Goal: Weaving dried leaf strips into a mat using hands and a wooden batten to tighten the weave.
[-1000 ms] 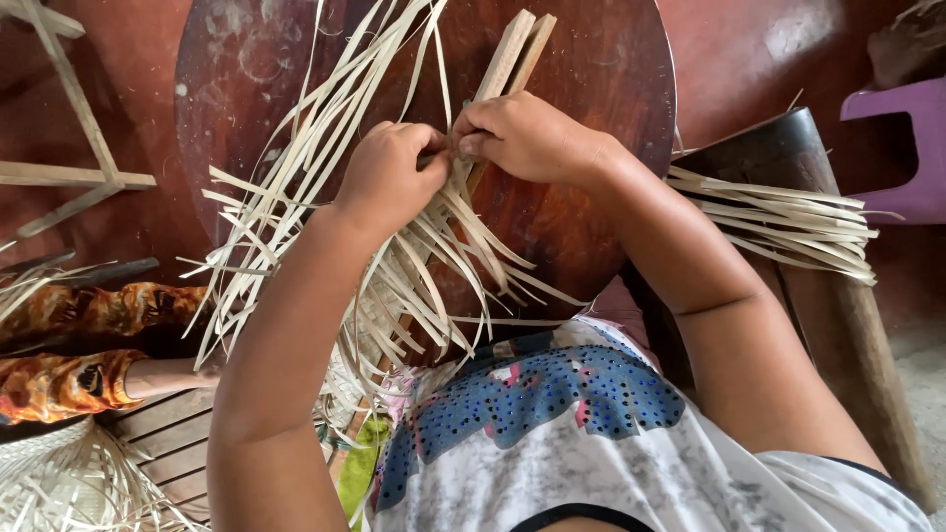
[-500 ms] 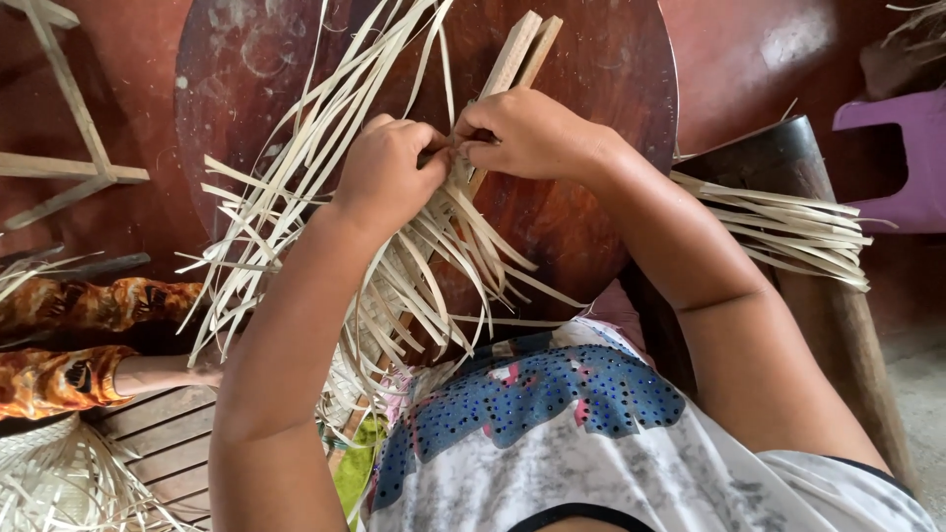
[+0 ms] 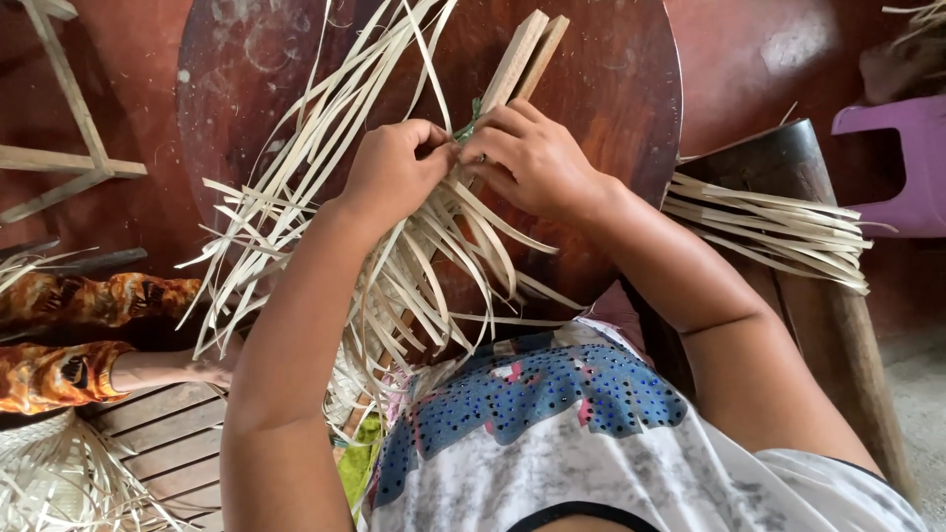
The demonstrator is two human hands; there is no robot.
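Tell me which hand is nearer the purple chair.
Right. The right hand lies on the chair's side of the round table; the left hand is farther, beyond it.

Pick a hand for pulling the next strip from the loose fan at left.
Left, probably. The left hand sits beside the loose strips; the right hand rests on the wooden slats, farther away.

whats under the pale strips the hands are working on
Under the pale strips lies a round dark wooden board, with two wooden slats running beneath the left hand and right hand. The slats' lower ends are covered by strips and hands.
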